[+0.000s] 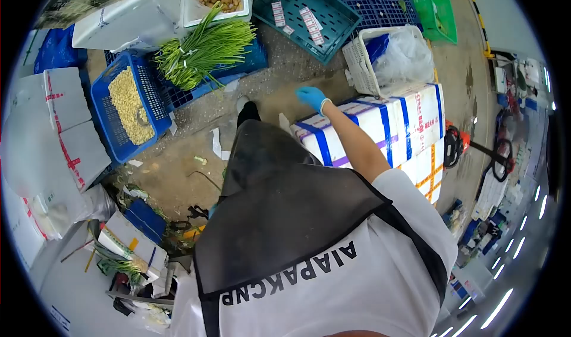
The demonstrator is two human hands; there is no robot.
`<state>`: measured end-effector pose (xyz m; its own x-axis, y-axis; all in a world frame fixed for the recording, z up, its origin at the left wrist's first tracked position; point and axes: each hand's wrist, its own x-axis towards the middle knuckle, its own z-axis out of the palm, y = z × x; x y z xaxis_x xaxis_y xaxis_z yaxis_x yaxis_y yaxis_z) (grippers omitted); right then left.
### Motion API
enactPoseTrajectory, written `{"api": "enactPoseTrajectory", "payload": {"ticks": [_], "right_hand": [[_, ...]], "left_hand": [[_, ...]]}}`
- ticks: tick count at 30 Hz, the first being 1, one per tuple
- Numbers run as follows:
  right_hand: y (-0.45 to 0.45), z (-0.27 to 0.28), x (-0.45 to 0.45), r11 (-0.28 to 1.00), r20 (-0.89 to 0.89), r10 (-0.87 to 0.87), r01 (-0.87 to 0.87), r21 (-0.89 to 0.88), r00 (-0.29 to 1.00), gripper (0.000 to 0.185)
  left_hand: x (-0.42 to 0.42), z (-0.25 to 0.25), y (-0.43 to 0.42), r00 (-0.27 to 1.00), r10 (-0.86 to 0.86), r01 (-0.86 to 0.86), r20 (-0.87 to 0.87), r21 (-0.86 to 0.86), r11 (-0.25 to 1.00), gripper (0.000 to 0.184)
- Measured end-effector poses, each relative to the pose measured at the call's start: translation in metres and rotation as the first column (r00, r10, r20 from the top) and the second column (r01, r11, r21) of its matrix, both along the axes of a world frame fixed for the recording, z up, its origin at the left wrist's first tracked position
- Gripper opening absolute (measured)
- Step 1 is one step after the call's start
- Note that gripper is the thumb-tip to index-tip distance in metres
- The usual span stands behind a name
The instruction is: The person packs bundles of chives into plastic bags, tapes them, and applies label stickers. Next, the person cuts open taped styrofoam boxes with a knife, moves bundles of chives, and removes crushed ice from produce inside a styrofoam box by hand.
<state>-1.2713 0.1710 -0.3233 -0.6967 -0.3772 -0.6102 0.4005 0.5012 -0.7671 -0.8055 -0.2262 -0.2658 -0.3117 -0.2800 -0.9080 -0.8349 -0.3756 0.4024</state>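
the gloved right hand (311, 98) is at the upper centre of the frame, with the floor (275, 102) behind it. its fingers are loosely bent; the palm is hidden, so its hold cannot be told. the left hand's state cannot be told. nearest items: taped boxes (411, 124), right of centre; white crate (360, 67), upper right.
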Motion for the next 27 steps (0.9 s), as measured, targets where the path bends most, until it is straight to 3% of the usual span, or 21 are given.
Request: {"api": "enactPoseTrajectory", "payload": {"ticks": [1, 2, 3, 5, 6, 7, 10, 12, 15, 17, 19, 20, 21, 22, 23, 24, 25, 26, 27], "right_hand": [[0.003, -0.011, -0.005, 0.991, 0.071, -0.065, 0.072, -0.111, 0.995, 0.032], [0.009, -0.029, -0.016, 0.978, 0.249, -0.148, 0.179, -0.106, 0.957, 0.028], [0.006, -0.008, -0.028, 0.975, 0.315, -0.21, 0.221, 0.003, 0.926, 0.029], [0.015, 0.008, -0.058, 0.959, 0.352, -0.282, 0.247, 0.14, 0.893, 0.029], [0.027, -0.007, -0.074, 0.943, 0.35, -0.328, 0.28, 0.18, 0.878, 0.029], [0.04, -0.026, -0.09, 0.922, 0.343, -0.382, 0.329, 0.204, 0.858, 0.029], [0.064, -0.073, -0.14, 0.868, 0.326, -0.486, 0.404, 0.29, 0.811, 0.027], [0.075, -0.112, -0.172, 0.911, 0.313, -0.378, 0.29, 0.293, 0.871, 0.031], [0.088, -0.189, -0.218, 0.937, 0.24, -0.164, 0.075, 0.341, 0.957, 0.033], [0.087, -0.221, -0.258, 0.905, 0.224, 0.069, -0.156, 0.397, 0.972, 0.033], [0.096, -0.263, -0.31, 0.815, 0.165, 0.27, -0.317, 0.485, 0.949, 0.036], [0.095, -0.27, -0.341, 0.776, 0.21, 0.315, -0.378, 0.505, 0.926, 0.035], [0.097, -0.277, -0.366, 0.807, 0.128, 0.19, -0.229, 0.544, 0.973, 0.034], [0.103, -0.299, -0.394, 0.759, 0.167, 0.164, -0.233, 0.608, 0.972, 0.036], [0.122, -0.344, -0.411, 0.796, 0.124, 0.162, -0.204, 0.57, 0.979, 0.038], [0.116, -0.337, -0.439, 0.749, 0.029, 0.173, -0.15, 0.645, 0.985, 0.036], [0.131, -0.373, -0.453, 0.767, -0.068, 0.135, -0.06, 0.638, 0.989, 0.033], [0.131, -0.387, -0.479, 0.744, 0.038, 0.059, -0.069, 0.664, 0.998, 0.033], [0.12, -0.381, -0.505, 0.688, 0.078, 0.113, -0.135, 0.713, 0.991, 0.038]], "left_hand": [[-0.019, 0.001, -0.014, 1.0, 0.007, -0.007, 0.003, 0.001, 1.0, 0.034], [-0.041, 0.001, -0.029, 1.0, 0.013, -0.013, 0.002, 0.0, 1.0, 0.034], [-0.064, 0.007, -0.042, 1.0, 0.018, -0.018, 0.0, 0.001, 1.0, 0.034], [-0.121, 0.026, -0.069, 1.0, 0.028, -0.027, 0.007, -0.001, 1.0, 0.034], [-0.16, 0.052, -0.077, 0.996, -0.082, 0.081, -0.022, -0.042, 0.996, 0.036], [-0.207, 0.077, -0.074, 0.999, 0.015, -0.013, 0.035, -0.05, 0.999, 0.035], [-0.307, 0.111, -0.062, 0.996, -0.087, 0.083, -0.014, -0.165, 0.983, 0.034], [-0.354, 0.115, -0.045, 0.992, -0.126, 0.117, -0.026, -0.239, 0.964, 0.034], [-0.381, 0.094, -0.013, 0.931, -0.364, 0.354, 0.022, -0.294, 0.888, 0.032], [-0.371, 0.071, 0.009, 0.918, -0.381, 0.396, 0.108, -0.25, 0.884, 0.032], [-0.331, 0.053, 0.031, 0.932, -0.271, 0.31, 0.243, -0.141, 0.94, 0.032], [-0.324, 0.055, 0.038, 0.866, -0.443, 0.481, 0.234, -0.146, 0.864, 0.031], [-0.321, 0.056, 0.046, 0.768, -0.599, 0.635, 0.224, -0.149, 0.758, 0.031], [-0.318, 0.06, 0.055, 0.817, -0.487, 0.531, 0.309, -0.074, 0.844, 0.031], [-0.32, 0.062, 0.065, 0.84, -0.369, 0.408, 0.399, -0.015, 0.913, 0.032], [-0.333, 0.064, 0.074, 0.879, -0.141, 0.146, 0.455, 0.024, 0.989, 0.032], [-0.336, 0.063, 0.078, 0.853, -0.101, 0.088, 0.513, 0.051, 0.995, 0.031], [-0.336, 0.062, 0.083, 0.856, -0.156, 0.156, 0.492, 0.041, 0.987, 0.033], [-0.338, 0.059, 0.088, 0.855, -0.212, 0.224, 0.473, 0.031, 0.974, 0.035]]}}
